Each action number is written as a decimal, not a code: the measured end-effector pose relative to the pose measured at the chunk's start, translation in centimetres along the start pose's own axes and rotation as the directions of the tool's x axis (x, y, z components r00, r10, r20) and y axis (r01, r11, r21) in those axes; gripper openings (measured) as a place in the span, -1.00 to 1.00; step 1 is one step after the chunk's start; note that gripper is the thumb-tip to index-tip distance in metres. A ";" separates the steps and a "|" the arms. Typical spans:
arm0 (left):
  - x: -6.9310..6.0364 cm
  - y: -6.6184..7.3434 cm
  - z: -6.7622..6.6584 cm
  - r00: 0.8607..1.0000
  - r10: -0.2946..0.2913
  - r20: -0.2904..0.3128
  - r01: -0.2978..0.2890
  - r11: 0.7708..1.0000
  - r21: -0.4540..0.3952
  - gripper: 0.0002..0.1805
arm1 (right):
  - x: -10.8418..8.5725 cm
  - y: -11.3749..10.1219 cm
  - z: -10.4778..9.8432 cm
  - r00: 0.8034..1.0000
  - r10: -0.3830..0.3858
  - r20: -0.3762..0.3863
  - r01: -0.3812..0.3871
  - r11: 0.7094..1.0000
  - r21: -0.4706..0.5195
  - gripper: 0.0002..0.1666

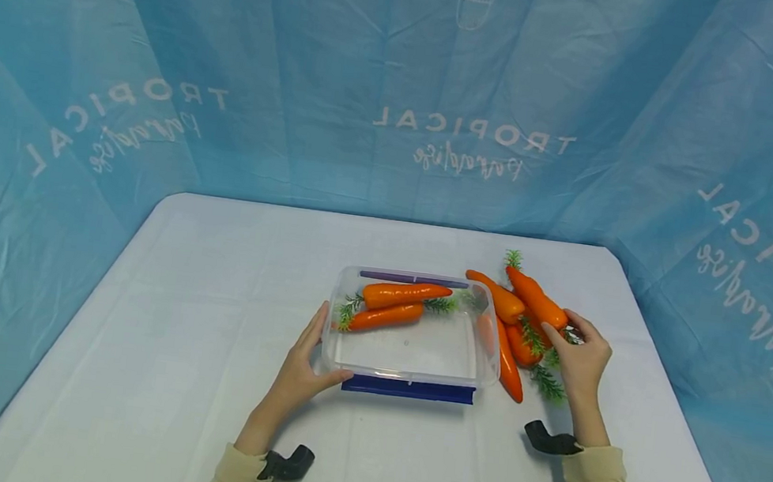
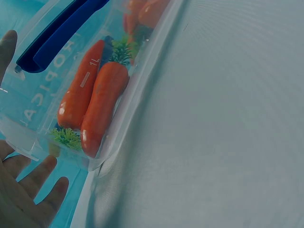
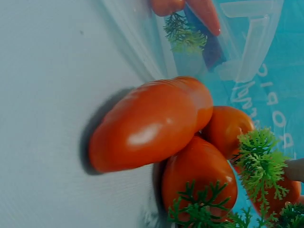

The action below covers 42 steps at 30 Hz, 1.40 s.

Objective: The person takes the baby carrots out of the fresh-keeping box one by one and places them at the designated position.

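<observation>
The left hand (image 1: 298, 370), fingers wide, is apparently steadying the clear box (image 1: 445, 353); the right hand (image 1: 582, 360) is pinching one carrot (image 1: 534, 295) by its thick end.

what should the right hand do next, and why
I'd lift the carrot across into the clear box. The right hand seems to pinch its thick end, two carrots already lie in the box with room on the near side, and the left hand rests against the box's left end, likely steadying it.
</observation>
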<state>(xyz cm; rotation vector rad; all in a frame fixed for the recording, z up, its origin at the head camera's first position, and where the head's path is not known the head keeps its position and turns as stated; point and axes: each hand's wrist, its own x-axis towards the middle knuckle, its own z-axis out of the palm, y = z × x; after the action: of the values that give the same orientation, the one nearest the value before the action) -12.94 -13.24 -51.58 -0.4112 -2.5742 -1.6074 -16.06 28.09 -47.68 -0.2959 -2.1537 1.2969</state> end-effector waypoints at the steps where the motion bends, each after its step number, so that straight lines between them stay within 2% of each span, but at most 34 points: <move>1: 0.0 0.0 0.0 1.000 -0.001 -0.001 0.001 1.000 0.000 0.19 | -0.1 -0.2 0.0 1.000 -0.001 0.006 0.001 1.000 0.002 -0.54; 5: 0.1 0.0 -0.1 1.000 0.006 -0.004 -0.006 1.000 0.004 0.19 | -0.1 -0.1 0.1 1.000 -0.006 0.015 0.006 1.000 0.006 -0.55; 12: 0.3 0.0 -0.1 1.000 0.026 -0.004 -0.026 1.000 0.010 0.20 | 0.2 1.7 0.2 0.999 -0.015 0.029 0.015 1.000 -0.001 -0.52; 22: 0.0 -0.2 0.2 1.000 -0.006 -0.002 0.006 1.000 -0.003 0.19 | 0.2 2.2 0.1 0.999 -0.013 0.050 0.017 0.997 -0.081 -0.51; 29: -0.2 0.0 0.2 1.000 -0.016 0.001 0.016 1.000 -0.012 0.19 | 0.1 1.6 0.0 0.996 -0.084 0.009 0.084 0.996 -0.041 -0.62; 36: 0.0 -0.1 0.1 1.000 -0.005 -0.006 0.005 1.000 0.000 0.19 | 0.2 0.8 0.1 0.984 -0.167 -0.067 0.170 0.984 0.048 -0.75; 39: 0.0 -0.2 0.1 1.000 -0.003 -0.007 0.003 1.000 0.003 0.19 | 0.1 -0.1 0.4 0.978 -0.192 -0.079 0.197 0.978 0.074 -0.77; 42: 0.0 -0.2 0.0 1.000 0.000 -0.007 0.000 1.000 0.002 0.19 | -0.4 -1.8 0.6 0.978 -0.198 -0.059 0.203 0.975 0.093 -0.78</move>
<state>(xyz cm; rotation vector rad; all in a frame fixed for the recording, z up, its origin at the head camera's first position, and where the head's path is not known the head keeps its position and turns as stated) -12.99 -13.31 -51.81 -0.4045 -2.5701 -1.6035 -15.91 26.57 -46.44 -0.0664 -2.0134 1.2612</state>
